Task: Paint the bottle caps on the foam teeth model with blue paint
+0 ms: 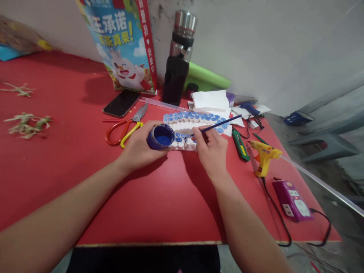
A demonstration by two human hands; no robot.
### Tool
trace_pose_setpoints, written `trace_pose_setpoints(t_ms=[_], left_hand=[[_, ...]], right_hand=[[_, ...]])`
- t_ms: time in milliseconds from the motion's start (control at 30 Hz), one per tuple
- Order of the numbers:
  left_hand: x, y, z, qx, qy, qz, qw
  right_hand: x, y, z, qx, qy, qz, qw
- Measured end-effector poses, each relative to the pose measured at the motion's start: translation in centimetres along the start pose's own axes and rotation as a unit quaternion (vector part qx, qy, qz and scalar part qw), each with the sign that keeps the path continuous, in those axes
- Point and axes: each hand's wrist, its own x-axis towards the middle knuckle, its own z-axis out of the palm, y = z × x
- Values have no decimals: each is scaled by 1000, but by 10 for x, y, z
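My left hand (pixel 142 142) is wrapped round a small open jar of blue paint (pixel 161 138), tilted so its mouth faces me. In my right hand (pixel 212 148) is a thin paintbrush (pixel 220 123), pinched near its bristle end. Its tip is at a white craft piece (pixel 186 126) set with rows of small round discs. The discs along the far edge are blue on top. Among those in the near row, some are blue and others white. My right fingers cover part of that near row.
Scissors (pixel 125 129) and a phone (pixel 122 103) lie left. A flask (pixel 180 41), black object (pixel 174 77) and printed bag (pixel 122 49) stand behind. Rightward are a green utility knife (pixel 240 145), yellow glue gun (pixel 264 155) and purple power box (pixel 292 201) with trailing cords.
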Motion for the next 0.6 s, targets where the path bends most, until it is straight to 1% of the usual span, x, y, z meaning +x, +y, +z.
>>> trace_pose_setpoints(t_ms=[233,367,500,600], left_hand=[[0,-1,-1,2,0,4,1000],[-1,-3,0,-1,1,6,1000],[-1,-3,-1,7,1,-6,1000],[-1,-1,-1,4,2,-14,1000]], right_hand=[[3,2,-3,-6,1,-9,1000],[4,-1,-6,-5,-38,-25,999],[4,-5,-13,-1,-87,-15,996],[4,-6,-16,-13,-105,-18,994]])
